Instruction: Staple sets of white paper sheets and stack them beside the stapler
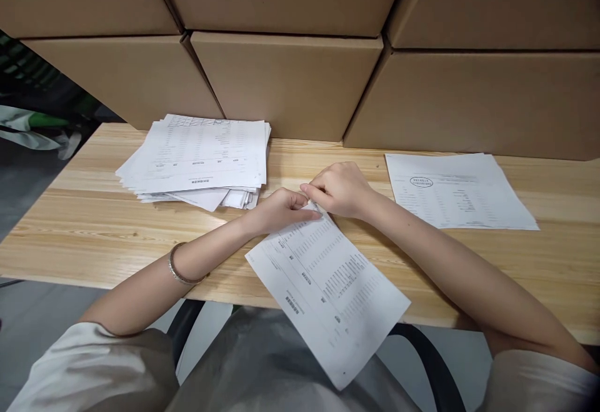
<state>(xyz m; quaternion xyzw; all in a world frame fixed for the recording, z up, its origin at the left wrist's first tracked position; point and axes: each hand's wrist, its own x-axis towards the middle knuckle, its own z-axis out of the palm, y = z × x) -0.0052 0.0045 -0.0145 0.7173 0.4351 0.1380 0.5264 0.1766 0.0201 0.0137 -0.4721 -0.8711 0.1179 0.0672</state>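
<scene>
A printed sheet of paper hangs tilted over the table's front edge, its lower part above my lap. My left hand pinches the sheet near its top corner, thumb on the printed face. Close beside it, my right hand is closed with thumb and forefinger at the same corner. What lies between the fingertips there is too small to make out, and the corner itself is partly hidden. To the left of my hands lies an uneven stack of printed papers.
Printed sheets with an oval stamp lie on the right of the wooden table. Cardboard boxes stand stacked along the table's back edge. Black curved chair arms show below the front edge. Bagged material is at the far left.
</scene>
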